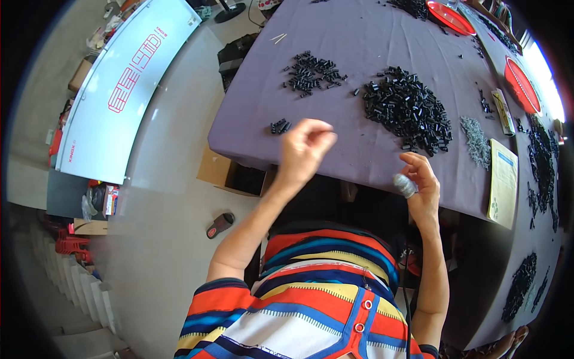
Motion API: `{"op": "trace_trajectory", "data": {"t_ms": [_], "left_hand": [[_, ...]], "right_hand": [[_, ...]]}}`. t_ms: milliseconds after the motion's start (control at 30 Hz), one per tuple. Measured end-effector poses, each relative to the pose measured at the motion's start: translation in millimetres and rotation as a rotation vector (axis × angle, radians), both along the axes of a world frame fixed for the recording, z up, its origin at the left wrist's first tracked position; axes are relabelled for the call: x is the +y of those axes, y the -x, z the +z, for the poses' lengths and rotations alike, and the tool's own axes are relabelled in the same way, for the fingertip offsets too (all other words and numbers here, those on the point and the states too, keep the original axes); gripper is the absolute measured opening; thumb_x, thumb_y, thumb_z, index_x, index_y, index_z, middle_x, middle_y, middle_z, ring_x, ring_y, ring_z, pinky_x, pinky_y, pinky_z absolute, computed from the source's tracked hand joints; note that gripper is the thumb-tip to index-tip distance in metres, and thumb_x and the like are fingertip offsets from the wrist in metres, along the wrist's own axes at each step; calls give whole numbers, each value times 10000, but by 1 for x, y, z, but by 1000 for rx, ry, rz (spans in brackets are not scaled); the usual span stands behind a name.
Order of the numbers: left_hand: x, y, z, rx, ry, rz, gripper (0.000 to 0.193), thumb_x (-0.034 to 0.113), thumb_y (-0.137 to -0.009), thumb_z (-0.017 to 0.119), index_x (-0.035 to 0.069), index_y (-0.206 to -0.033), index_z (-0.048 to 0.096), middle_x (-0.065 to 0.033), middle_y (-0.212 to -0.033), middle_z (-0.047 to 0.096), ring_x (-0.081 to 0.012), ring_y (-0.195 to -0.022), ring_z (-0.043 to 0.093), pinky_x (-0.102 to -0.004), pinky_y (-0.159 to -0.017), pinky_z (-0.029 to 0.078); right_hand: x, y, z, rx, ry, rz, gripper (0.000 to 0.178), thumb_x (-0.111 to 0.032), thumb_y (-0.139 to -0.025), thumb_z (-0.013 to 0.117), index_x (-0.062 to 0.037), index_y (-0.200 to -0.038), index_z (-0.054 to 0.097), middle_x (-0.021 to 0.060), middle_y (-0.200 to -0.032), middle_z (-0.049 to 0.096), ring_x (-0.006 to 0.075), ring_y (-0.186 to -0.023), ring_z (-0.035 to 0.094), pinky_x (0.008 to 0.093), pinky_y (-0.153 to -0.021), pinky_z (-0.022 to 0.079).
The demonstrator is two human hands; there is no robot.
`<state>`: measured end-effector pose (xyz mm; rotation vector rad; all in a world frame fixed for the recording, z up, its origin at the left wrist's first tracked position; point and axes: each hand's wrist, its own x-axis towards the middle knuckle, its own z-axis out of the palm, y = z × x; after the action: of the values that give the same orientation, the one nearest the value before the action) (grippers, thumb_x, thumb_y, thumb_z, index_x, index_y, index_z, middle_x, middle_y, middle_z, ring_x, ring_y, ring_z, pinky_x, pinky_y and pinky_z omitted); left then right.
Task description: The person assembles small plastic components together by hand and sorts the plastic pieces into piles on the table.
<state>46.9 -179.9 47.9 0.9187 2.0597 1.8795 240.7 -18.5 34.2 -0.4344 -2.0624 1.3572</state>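
Observation:
My left hand point(305, 149) hovers over the table's near edge, slightly blurred, thumb and forefinger brought together. Whatever may be between them cannot be made out. Just left of it lies a small group of short black tube-like pieces point(280, 126). My right hand point(423, 188) is raised at the same edge with its fingers curled. A silvery-grey lump point(405, 185) sits at its thumb, either a wrapping or a held clump. Beyond this hand is a large heap of black pieces point(408, 109); a looser pile point(312, 73) lies farther left.
A purple cloth covers the table point(335, 24). To the right are a grey heap of tiny parts point(476, 142), a yellowish booklet point(503, 182), and a narrow box point(503, 112). Red trays point(451, 18) stand farther off. An open carton point(215, 170) is below the left corner.

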Motion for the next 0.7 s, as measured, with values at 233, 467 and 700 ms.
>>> {"op": "trace_trajectory", "data": {"t_ms": [233, 467, 700], "left_hand": [[-46, 97, -43, 382, 207, 355, 132, 76, -803, 678, 21, -920, 648, -45, -832, 641, -123, -772, 581, -271, -721, 484], [-45, 100, -56, 339, 222, 246, 100, 49, -812, 674, 14, -899, 641, -33, -861, 600, -135, -788, 559, -272, -748, 477], [-39, 93, -55, 421, 276, 219, 100, 74, -816, 675, 24, -895, 644, -32, -856, 606, -150, -806, 553, -286, -761, 473]], "right_hand": [[22, -7, -12, -131, 4, -131, 240, 77, -750, 629, -23, -967, 650, 87, -846, 631, 162, -728, 598, 287, -654, 482], [81, -49, 11, -307, -321, -348, 153, -1, -757, 627, -34, -903, 661, 160, -871, 652, 324, -820, 647, 374, -719, 505], [148, -72, 0, -463, -459, -618, 158, -31, -764, 597, -81, -896, 669, 143, -870, 607, 338, -872, 582, 412, -761, 454]]}}
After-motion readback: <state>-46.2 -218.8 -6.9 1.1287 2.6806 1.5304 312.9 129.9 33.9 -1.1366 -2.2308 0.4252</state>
